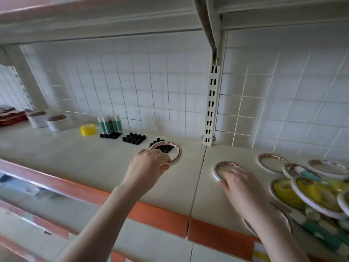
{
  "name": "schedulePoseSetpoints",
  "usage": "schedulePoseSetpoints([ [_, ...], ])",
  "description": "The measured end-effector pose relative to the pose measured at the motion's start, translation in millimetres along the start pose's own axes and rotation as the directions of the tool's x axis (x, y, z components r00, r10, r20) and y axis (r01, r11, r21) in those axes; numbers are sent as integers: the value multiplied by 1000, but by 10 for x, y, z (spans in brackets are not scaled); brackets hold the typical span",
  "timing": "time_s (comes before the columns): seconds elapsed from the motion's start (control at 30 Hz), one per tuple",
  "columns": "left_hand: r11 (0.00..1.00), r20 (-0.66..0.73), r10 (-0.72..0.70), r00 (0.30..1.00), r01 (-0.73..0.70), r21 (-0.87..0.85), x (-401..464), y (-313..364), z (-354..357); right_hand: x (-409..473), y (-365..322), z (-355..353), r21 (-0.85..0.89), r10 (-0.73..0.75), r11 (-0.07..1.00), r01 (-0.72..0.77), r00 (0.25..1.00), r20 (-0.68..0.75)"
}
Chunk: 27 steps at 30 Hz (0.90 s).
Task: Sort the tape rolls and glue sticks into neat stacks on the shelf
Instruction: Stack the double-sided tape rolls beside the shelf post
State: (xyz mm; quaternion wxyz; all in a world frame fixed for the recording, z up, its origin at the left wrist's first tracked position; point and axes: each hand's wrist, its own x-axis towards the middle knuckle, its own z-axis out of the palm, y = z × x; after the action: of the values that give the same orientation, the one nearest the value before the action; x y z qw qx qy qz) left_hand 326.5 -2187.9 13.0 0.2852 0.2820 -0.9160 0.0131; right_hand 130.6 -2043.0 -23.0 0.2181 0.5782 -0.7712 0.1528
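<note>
White-rimmed tape roll (174, 154) pinched in left fingers (160, 157), tilted

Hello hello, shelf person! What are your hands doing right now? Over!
Left hand grips a tape roll, tilted over black caps. Right hand rests on another tape roll. Pile of rolls waits right. Glue sticks stand behind.

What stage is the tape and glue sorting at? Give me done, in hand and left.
Done: four glue sticks stand upright in a row at the back of the shelf.
In hand: the left hand holds a flat tape roll tilted up off the shelf; the right hand rests on another roll.
Left: the loose pile of rolls on the right, nothing stacked yet.
</note>
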Motion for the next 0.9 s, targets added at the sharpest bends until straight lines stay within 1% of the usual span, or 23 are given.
schedulePoseSetpoints([
  [0.07,999,-12,-27,1000,27,16,-74,-73,-37,26,-17,42,-16,-9,1000,10,998,66],
  [0.1,999,-16,-41,999,41,24,-107,-104,-50,29,-16,73,-29,11,1000,-8,996,89],
  [0.23,995,-34,-93,995,94,42,-215,-185,-67,16,-18,122,4,101,995,-102,989,105],
  [0.3,993,-40,-104,994,106,46,-261,-190,-70,34,-13,79,-56,110,993,-105,988,109],
  [0.37,992,-42,-112,993,114,48,-312,-183,-76,30,-39,42,-49,104,994,-97,983,149],
  [0.43,990,-49,-128,991,131,59,-364,-177,-90,26,-40,83,1,68,998,-69,993,96],
  [0.5,986,-58,-150,987,153,69,-418,-182,-119,26,-52,119,7,50,999,-50,998,27],
  [0.53,984,-61,-155,986,160,75,-441,-195,-137,21,-60,133,9,41,999,-41,999,19],
  [0.67,984,-58,-152,987,156,90,-530,-329,-224,46,-195,42,64,-3,998,9,996,-86],
  [0.77,981,-84,-164,983,171,86,-585,-479,-318,76,-366,18,97,-32,994,50,983,-178],
  [0.9,982,-136,-161,977,173,76,-735,-804,-481,233,-747,12,74,-63,994,82,970,-235],
])
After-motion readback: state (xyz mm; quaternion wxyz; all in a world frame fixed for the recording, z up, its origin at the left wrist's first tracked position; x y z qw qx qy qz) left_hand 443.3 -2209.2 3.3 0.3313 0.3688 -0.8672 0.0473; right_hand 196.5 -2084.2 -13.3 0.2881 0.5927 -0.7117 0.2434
